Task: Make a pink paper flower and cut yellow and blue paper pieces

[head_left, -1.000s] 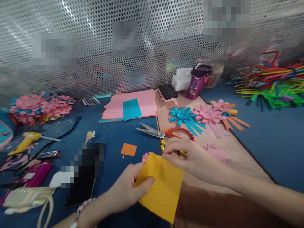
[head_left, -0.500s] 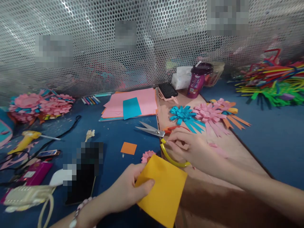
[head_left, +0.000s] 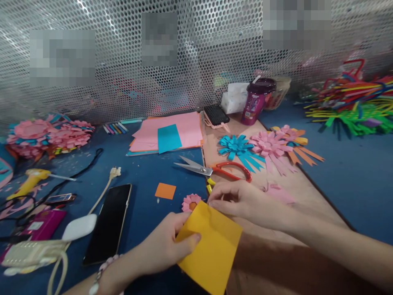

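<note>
- Yellow paper [head_left: 211, 250], low in the middle of the view, pinched between thumb and fingers of the left hand [head_left: 172, 241] — tilted face-up, apparently to leave the upper edge free for working on.
- Right hand [head_left: 238, 200] beside that edge, fingers curled toward the thumb; no telling from here between a grip and a mere touch.
- To the left, dark-screened phone [head_left: 107, 223], flat and apart from the paper, perhaps to spare the working space; farther left, magenta box [head_left: 50, 221] with a pale label [head_left: 37, 226], too small to read.
- Just beyond the left hand, small pink flower [head_left: 186, 203]; near it, orange piece [head_left: 166, 191], flat on the blue tabletop [head_left: 147, 170].
- Beyond the right hand, red-handled scissors [head_left: 204, 170], blades apart, probably for easy reach.
- Blue flower [head_left: 235, 146] on the brown board [head_left: 307, 200], laid out flat, likely against crushing.
- At the back, purple cup [head_left: 253, 107], upright — pale printing, wording illegible.
</note>
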### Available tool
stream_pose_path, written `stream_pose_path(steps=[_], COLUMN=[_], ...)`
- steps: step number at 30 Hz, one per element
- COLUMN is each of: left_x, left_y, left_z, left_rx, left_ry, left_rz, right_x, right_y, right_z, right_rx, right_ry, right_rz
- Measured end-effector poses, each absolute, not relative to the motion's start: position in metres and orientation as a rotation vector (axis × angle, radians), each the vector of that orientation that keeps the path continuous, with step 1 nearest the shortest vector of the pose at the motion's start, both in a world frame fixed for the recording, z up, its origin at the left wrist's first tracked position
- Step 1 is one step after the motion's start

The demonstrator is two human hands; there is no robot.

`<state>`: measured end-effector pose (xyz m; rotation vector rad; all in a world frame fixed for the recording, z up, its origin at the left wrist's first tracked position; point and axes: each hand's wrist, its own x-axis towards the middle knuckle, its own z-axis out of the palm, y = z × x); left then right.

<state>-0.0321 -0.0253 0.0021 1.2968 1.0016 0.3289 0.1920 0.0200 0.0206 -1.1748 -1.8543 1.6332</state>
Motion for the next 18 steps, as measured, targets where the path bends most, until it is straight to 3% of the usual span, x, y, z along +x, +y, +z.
stream_pose_path(steps=[5, 18], left_x=[-0.0309, -0.0309], left_y=[-0.0259, -0.0266], left_z=[0.0027, 0.0021], left_rx=[1.246, 1.128], left_ry=[0.983, 0.908], left_rz=[0.33, 0.325], right_x=[0.1922, 0.1955], right_y=[0.0192, 0.0208], right_z=[0.0189, 0.017], right_rx=[-1.168, -1.064], right_ry=[-1.883, -2.152], right_rz=[1.598, 1.054])
